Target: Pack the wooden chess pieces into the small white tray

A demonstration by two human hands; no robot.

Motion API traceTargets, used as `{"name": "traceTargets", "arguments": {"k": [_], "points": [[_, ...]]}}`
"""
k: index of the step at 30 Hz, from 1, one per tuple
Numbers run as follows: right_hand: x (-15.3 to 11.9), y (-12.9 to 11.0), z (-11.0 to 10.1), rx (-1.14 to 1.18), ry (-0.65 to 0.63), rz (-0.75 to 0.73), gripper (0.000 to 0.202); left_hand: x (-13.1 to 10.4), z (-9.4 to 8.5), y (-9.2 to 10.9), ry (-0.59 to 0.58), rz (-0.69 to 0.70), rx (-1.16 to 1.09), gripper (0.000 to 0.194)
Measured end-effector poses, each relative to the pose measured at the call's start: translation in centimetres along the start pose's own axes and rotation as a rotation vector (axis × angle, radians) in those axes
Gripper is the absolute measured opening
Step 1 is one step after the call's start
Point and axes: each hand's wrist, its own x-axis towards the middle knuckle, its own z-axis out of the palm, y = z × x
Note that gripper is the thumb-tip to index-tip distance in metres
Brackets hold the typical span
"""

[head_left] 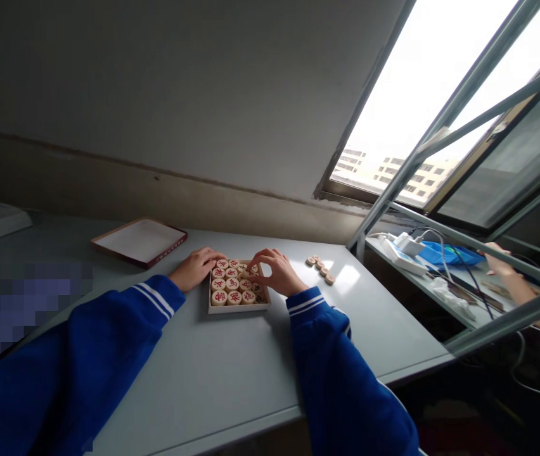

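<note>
A shallow box on the table holds rows of round wooden Chinese chess pieces, most with red characters and some with dark ones in the right column. My left hand grips the box at its far left corner, fingers bent over the edge. Over the right side of the box, my right hand has thumb and fingers closed around a chess piece, which they partly hide. Several loose chess pieces lie in a short line on the table, right of my right hand.
The box lid lies inside up at the back left of the grey table. A metal frame borders the right side. Beyond it are a power strip, cables, a blue tray and another person's arm.
</note>
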Motion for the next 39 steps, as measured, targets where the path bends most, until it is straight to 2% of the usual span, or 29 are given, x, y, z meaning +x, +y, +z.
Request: {"name": "traceTargets", "arguments": {"k": [4,9,12,15,17,20,22,24,29,34,39], "points": [[-0.7,2.1,-1.8,-0.055,0.049,0.142,0.022,0.0,0.0,0.0,-0.006,-0.007,0.013,0.038],[-3.0,5.9,-3.4,-0.327,0.044,0.586,0.019,-0.1,0.1,-0.1,0.008,-0.020,0.018,0.037],[-3.8,7.2,-3.6,-0.380,0.081,0.703,0.022,-0.1,0.1,-0.1,0.013,-0.017,0.014,0.037],[-3.4,6.7,-3.4,-0.334,0.086,0.599,0.026,-0.1,0.1,-0.1,0.012,-0.010,0.010,0.036],[-2.7,5.3,-3.1,-0.188,0.050,0.401,0.024,-0.1,0.1,-0.1,0.013,-0.008,0.010,0.036],[-1.7,2.7,-2.2,0.162,-0.116,0.021,0.025,-0.1,0.1,-0.1,0.015,-0.008,0.011,0.035],[-1.3,1.2,-1.6,0.288,-0.213,-0.113,0.026,-0.1,0.0,0.1,0.009,-0.007,0.013,0.035],[-1.3,0.3,-1.1,0.287,-0.233,-0.130,0.026,-0.1,0.0,0.2,-0.001,-0.011,0.018,0.036],[-1.4,-0.3,-0.6,0.147,-0.182,-0.055,0.034,-0.1,0.0,0.2,-0.008,-0.006,0.020,0.036],[-1.3,-0.5,-0.2,0.112,-0.120,-0.053,0.026,0.0,0.2,-0.2,0.012,0.002,0.029,0.035],[-1.5,0.5,-1.6,0.140,-0.011,-0.023,0.015,0.0,0.2,-0.1,0.019,-0.007,0.018,0.036]]}}
